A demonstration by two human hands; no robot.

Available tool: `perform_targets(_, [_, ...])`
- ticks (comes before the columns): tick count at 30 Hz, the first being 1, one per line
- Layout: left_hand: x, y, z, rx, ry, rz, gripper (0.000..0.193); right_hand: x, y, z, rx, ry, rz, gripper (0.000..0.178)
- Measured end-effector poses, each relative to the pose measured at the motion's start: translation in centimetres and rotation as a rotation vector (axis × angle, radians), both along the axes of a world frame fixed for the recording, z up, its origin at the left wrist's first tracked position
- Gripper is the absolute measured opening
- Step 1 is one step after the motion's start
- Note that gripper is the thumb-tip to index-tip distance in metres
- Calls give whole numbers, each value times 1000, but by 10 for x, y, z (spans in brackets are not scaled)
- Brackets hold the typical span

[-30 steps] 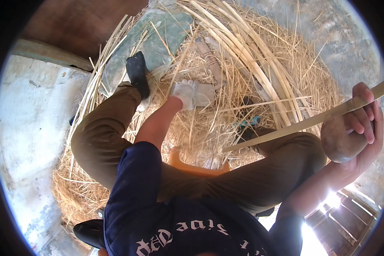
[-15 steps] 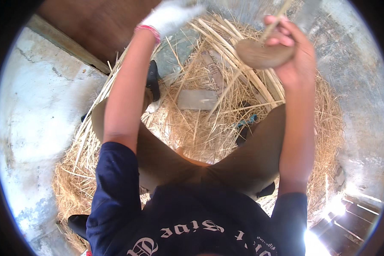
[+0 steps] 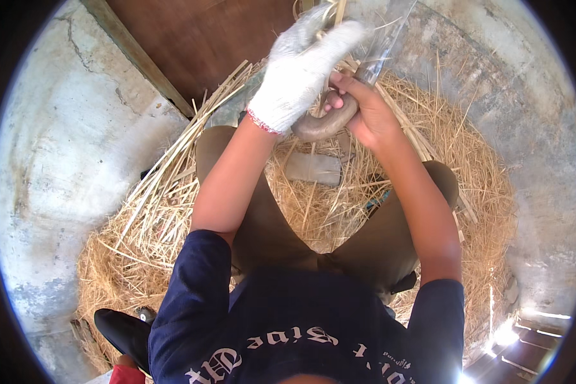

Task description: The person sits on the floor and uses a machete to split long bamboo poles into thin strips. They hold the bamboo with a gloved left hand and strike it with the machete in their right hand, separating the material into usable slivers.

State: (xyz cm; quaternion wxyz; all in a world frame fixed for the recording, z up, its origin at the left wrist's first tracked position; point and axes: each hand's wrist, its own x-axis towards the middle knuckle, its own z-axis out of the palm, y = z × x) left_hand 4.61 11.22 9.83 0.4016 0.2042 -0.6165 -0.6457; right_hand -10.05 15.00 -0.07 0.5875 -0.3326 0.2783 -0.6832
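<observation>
Curved-handled knife in right hand, beside gloved left hand

Knife in right hand; block on shavings between knees; strips beside left knee; wall right.

a pale, stained wall, cracked near its top, fills the left side. beside it, a wooden beam edges a brown panel. a flat grey block lies among straw-like litter. at lower left is a rounded black thing, perhaps a shoe, near some red cloth. bright light breaks through at lower right.
</observation>
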Motion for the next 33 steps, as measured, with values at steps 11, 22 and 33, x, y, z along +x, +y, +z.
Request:
perform_targets(11, [-21,-45,-37,-172,222,245,23,-7,0,-18,273,384,-364,22])
perform_targets(22, [-22,-55,-57,-244,198,381,26,-12,17,-18,407,507,-445,23])
perform_targets(33, [-23,-69,-62,-107,300,244,22,19,51,-48,426,241,-478,20])
